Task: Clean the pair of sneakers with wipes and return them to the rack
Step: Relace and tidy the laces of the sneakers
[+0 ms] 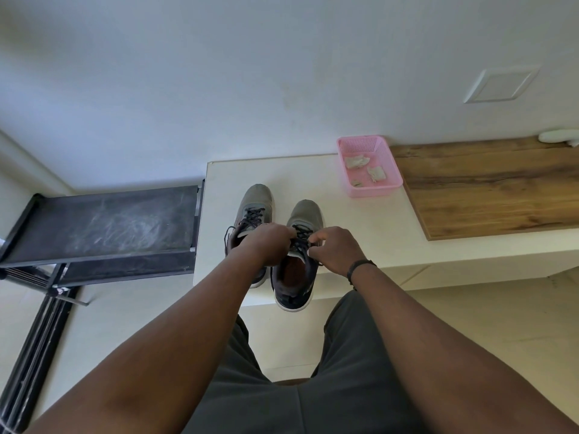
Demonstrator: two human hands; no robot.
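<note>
Two grey sneakers with black laces stand side by side on the white counter (pixel 360 227), toes pointing at the wall. The left sneaker (pixel 255 200) is partly hidden by my left hand (pixel 269 244). The right sneaker (pixel 305 214) has its heel over the counter's front edge. Both hands are at the right sneaker's laces: my left hand's fingers curl over them, and my right hand (pixel 336 250) pinches a lace end near the tongue. Used grey wipes (pixel 355 161) lie in a pink basket (pixel 391 183).
A black shoe rack (pixel 103 223) stands to the left of the counter, its top shelf bare and scuffed. A wooden panel (pixel 488 189) covers the counter's right part. A white object (pixel 557 136) sits at the far right by the wall. My legs are below.
</note>
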